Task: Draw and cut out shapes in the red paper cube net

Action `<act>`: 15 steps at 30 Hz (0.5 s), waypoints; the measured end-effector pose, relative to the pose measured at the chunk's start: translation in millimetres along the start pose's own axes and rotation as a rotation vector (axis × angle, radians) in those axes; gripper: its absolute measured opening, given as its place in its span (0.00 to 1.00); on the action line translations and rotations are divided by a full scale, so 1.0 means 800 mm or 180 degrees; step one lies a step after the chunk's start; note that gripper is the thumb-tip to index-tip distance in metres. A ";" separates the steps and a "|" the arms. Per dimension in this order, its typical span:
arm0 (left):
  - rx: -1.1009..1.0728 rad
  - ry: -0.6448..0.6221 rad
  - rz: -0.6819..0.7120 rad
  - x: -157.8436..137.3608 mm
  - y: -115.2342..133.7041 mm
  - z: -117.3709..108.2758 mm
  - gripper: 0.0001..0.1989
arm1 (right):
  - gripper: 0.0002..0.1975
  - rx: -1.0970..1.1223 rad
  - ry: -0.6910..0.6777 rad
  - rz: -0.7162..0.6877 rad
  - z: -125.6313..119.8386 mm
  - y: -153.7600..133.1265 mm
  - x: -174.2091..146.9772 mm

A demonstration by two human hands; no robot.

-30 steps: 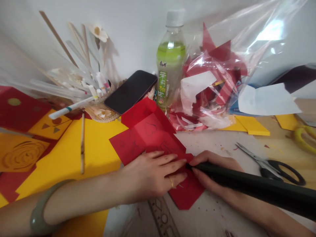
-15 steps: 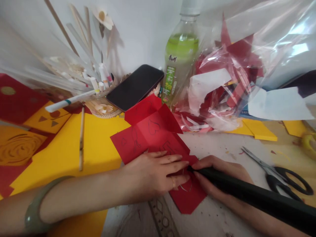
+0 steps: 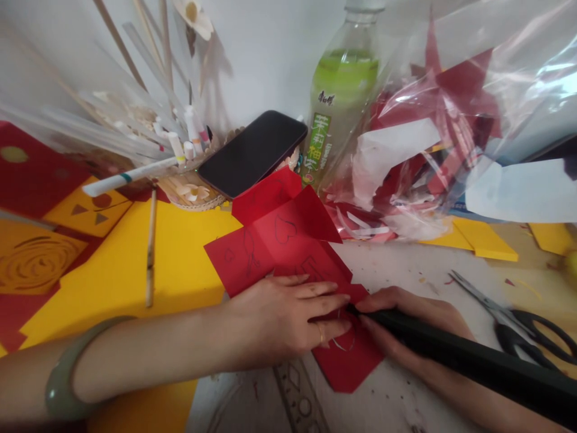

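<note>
A folded-out piece of red paper (image 3: 288,231) lies at the centre, with a heart and other outlines drawn on its panels. My left hand (image 3: 297,316) rests flat across it, fingers stretched and slightly spread, pressing it down. Closed around a long black craft knife (image 3: 451,346), my right hand (image 3: 419,313) leans over the paper's right side. The tool's dark tip meets the red surface beside my left fingertips and is hard to make out. Just below those fingers, a curved pale line shows in the lower panel.
Black-handled scissors (image 3: 509,319) lie at the right. A green drink bottle (image 3: 342,90), a phone (image 3: 255,153) on a basket of markers, and a clear bag (image 3: 406,180) of paper scraps stand behind. Yellow paper (image 3: 180,246) with a thin stick (image 3: 150,252) spreads left; a stencil ruler (image 3: 300,397) lies in front.
The view has shifted slightly, so background things sit a little farther right. Both hands keep nearly the same places on the red paper, and the right still grips the craft knife.
</note>
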State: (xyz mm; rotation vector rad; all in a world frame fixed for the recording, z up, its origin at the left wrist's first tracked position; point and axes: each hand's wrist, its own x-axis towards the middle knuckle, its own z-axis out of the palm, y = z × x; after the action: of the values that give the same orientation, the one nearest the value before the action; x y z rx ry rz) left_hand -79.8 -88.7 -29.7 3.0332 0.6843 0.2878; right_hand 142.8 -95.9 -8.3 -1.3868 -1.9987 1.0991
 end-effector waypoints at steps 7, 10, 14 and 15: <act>-0.0002 0.0085 -0.0005 0.001 0.000 0.002 0.14 | 0.04 0.0030 0.0101 -0.0019 0.004 0.003 0.000; -0.0008 0.0145 0.0006 0.001 0.000 0.001 0.14 | 0.03 -0.0018 -0.0092 -0.0063 0.000 0.003 0.002; -0.0003 0.0096 0.0000 0.000 0.001 0.000 0.14 | 0.03 -0.0028 -0.0202 -0.0165 -0.005 0.009 0.003; -0.0005 0.0054 -0.0006 0.001 0.001 0.000 0.14 | 0.03 -0.0024 -0.0234 -0.0190 -0.005 0.011 0.003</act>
State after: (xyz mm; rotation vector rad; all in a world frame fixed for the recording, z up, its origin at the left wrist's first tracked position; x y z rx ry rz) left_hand -78.9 -89.3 -29.5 3.0320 0.6873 0.3142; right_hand 149.9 -90.9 -13.7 -1.2993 -2.0839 1.1323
